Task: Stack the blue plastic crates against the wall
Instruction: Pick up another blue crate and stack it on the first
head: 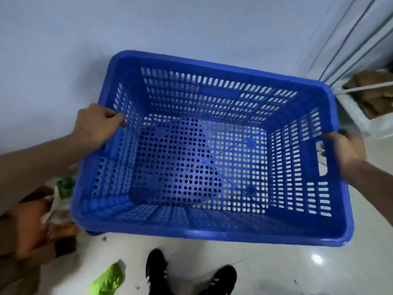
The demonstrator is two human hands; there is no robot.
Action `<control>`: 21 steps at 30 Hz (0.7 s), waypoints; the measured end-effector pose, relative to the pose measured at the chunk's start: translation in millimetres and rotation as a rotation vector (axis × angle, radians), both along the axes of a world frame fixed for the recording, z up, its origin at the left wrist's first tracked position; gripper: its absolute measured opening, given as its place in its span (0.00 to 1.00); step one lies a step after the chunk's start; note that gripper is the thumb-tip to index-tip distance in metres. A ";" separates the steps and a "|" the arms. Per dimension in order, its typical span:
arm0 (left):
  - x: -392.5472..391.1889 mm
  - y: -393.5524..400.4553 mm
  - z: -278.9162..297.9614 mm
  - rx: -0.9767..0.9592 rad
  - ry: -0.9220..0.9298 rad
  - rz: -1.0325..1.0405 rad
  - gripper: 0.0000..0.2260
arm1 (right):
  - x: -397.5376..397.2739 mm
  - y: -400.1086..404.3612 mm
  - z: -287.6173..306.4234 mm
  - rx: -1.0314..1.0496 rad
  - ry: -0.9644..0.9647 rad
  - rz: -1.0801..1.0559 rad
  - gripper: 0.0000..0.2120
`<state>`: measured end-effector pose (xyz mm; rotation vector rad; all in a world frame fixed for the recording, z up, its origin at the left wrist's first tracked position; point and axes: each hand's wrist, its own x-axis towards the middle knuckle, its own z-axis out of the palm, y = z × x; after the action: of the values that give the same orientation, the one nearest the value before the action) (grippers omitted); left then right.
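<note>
Both hands clamp the short ends of the blue crate [204, 150]: the left hand [96, 124] curls over the left rim with its grip pinching the wall, and the right hand [348, 155] closes its grip around the rim beside the handle slot. Open side up, the crate sits in front of the pale wall [148, 28], its long axis running left to right and slightly tilted. Through its holed bottom another blue shape shows (too blurred to name). Near left on the floor [276, 271] lie bags and packets [63, 194] and a green wrapper [108, 282]. Cardboard [370, 96] sits far right. Black shoes [187, 275] stand just near of the crate.
</note>
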<state>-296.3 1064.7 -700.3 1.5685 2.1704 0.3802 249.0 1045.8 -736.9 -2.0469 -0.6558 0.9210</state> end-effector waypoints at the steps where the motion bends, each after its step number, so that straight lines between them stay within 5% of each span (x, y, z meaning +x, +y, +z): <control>1: -18.3 -11.7 -0.8 -0.008 -0.012 0.037 0.14 | -19.1 9.2 3.2 0.002 -0.015 0.038 0.19; 13: -228.3 -92.8 -42.0 -0.023 -0.055 0.416 0.16 | -234.7 63.8 -21.0 -0.084 -0.029 0.376 0.19; 21: -268.2 -117.6 -94.5 -0.084 -0.247 0.673 0.22 | -285.0 98.5 -39.0 -0.101 -0.064 0.389 0.15</control>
<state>-564.5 947.1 -794.8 0.6623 2.4154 0.6340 -36.1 1144.3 -775.9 -2.0816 -1.0885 1.1295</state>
